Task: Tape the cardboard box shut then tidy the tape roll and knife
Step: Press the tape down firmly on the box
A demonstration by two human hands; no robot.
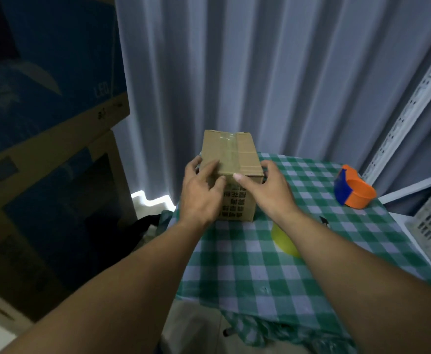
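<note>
Tape (228, 152) already runs in a clear, shiny strip along the top seam of the box (231, 159), which stands at the far left part of the counter (247, 264), on a green checked cloth, with its printed end facing the camera. Both hands are on that near end: the left hand (202, 190) lies spread over the near top corner, fingers flat on the lid and thumb down the front face, and the right hand (268, 190) cups the opposite corner, thumb pressed near the top edge where the strip ends. Neither holds anything loose; they look to be smoothing the tape end down or steadying the box. By that reading the sealing is done or nearly so, at least on the top seam; whether the strip is fully stuck down the front I cannot tell. The tidying is still to do: the orange and blue tape roll (353, 190) sits well apart at the right edge of the counter. A small dark thing (324, 222) by the right forearm may be the knife, but it is too small to say. A yellow object (284, 241) lies partly hidden under that arm.
</note>
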